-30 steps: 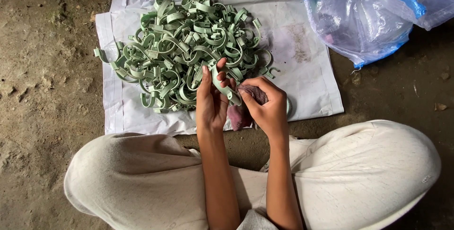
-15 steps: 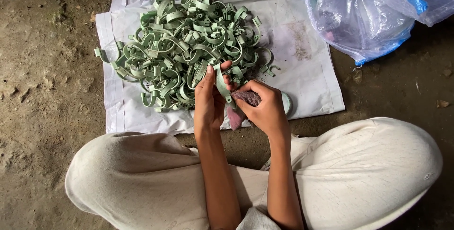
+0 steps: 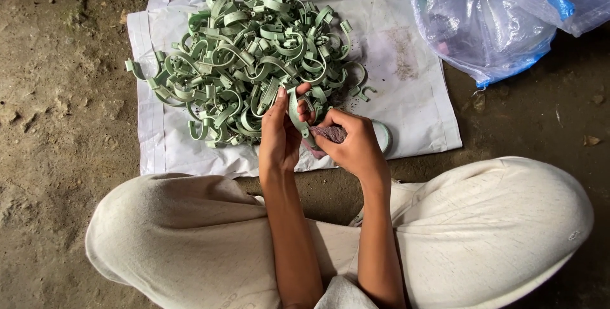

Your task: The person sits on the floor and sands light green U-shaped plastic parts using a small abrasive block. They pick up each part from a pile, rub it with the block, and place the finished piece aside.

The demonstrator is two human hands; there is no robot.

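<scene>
Both hands have been shifting slightly leftward. The left hand [image 3: 279, 134] and right hand [image 3: 356, 147] are pinching one green clip [image 3: 297, 115], just before the clip pile [image 3: 248, 55] on the white sheet [image 3: 413, 93]. Plastic bag [image 3: 489, 23] is lying far right; bare ground [image 3: 57, 125] is lying left.

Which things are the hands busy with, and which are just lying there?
In use:
- left hand and right hand, both holding one green strip
- pinkish cloth at the right hand
- pile of green clips
- white sheet

Lying about:
- plastic bag
- dirt floor
</scene>
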